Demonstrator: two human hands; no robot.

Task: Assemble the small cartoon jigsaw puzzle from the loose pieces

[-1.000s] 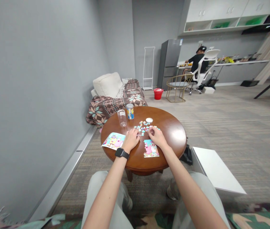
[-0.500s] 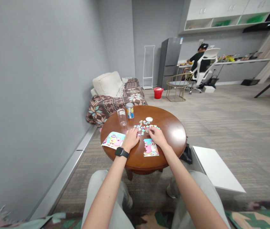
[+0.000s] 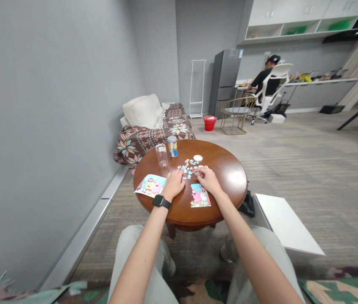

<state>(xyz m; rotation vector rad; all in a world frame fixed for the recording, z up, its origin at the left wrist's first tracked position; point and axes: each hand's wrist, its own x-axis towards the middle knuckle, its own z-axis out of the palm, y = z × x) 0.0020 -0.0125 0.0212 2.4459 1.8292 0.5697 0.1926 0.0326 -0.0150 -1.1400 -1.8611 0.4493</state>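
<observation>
Round table (image 3: 231, 173), glossy reddish-brown wood. On it, the joined puzzle section (image 3: 200, 195): flat, bright-printed, knobbed along its left edge. Loose puzzle pieces (image 3: 189, 169), small and lobed, scattered just beyond that section; smooth picture sheet (image 3: 149, 185) to its left, clear cylindrical glass (image 3: 162, 155) farther off, beyond and left. Both forearms reach forward, palms down. Left hand (image 3: 174, 184) beyond and left of the section, fingers loosely curled beside the pieces; grasp can't be told. Right hand (image 3: 208, 180) just beyond it, thumb and forefinger bent together over the pieces; pinched piece or none, can't tell.
</observation>
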